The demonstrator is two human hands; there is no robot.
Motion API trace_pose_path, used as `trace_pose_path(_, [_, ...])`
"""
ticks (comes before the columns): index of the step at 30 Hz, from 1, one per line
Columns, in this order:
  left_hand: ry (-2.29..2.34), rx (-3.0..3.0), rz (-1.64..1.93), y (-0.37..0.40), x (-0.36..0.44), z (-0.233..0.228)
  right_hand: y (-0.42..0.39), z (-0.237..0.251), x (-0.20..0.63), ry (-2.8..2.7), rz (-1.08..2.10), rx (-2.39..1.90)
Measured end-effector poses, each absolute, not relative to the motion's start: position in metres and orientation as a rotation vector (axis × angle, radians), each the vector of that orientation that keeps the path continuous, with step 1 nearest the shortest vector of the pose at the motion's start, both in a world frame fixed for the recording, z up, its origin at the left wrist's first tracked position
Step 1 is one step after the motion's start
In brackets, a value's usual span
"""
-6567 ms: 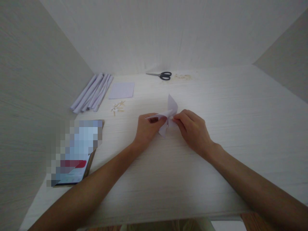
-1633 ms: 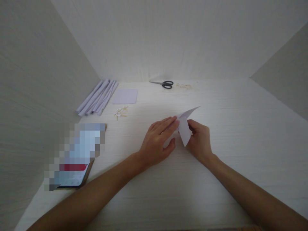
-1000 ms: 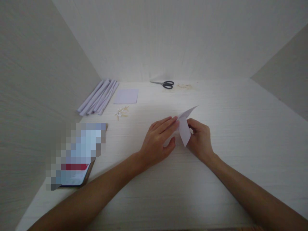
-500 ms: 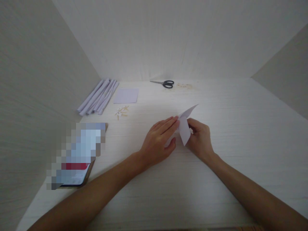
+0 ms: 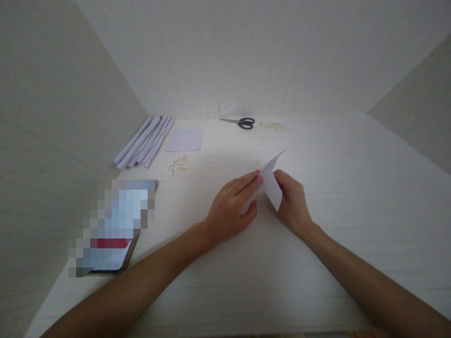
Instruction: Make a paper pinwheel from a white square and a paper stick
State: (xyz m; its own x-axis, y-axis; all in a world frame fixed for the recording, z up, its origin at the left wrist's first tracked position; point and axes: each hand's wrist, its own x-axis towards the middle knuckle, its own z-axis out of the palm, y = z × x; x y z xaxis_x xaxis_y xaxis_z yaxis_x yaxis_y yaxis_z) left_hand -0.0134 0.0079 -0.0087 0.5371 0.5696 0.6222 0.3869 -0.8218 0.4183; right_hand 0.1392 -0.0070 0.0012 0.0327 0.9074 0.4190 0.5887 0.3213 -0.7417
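A small piece of white paper [image 5: 271, 188], bent or folded into two raised flaps, stands between my hands. My left hand [image 5: 233, 206] comes from the left with its fingers stretched out and its thumb apart. Its fingertips touch the paper's left side. On the other side my right hand [image 5: 291, 202] has curled fingers closed on the paper, which partly hides them. What lies under the fingertips cannot be made out.
Rolled paper tubes [image 5: 144, 142] lie at the back left, beside a square of paper [image 5: 185, 140]. Several cotton swabs [image 5: 179, 164] are scattered in front. Scissors [image 5: 243, 123] and small pale scraps [image 5: 270, 126] lie by the back wall. A phone [image 5: 116, 230], partly blurred, is at left.
The paper's near flap has swung to the right, and its upper tip has shifted slightly left. My right hand has shifted slightly left and up; my left hand has hardly moved.
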Motion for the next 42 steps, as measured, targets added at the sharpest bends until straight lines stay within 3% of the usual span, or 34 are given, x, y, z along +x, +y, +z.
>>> trace_pose_path(42, [0.76, 2.334, 1.195, 0.008, -0.013, -0.007, -0.007, -0.007, 0.139, -1.526, 0.471, -1.338])
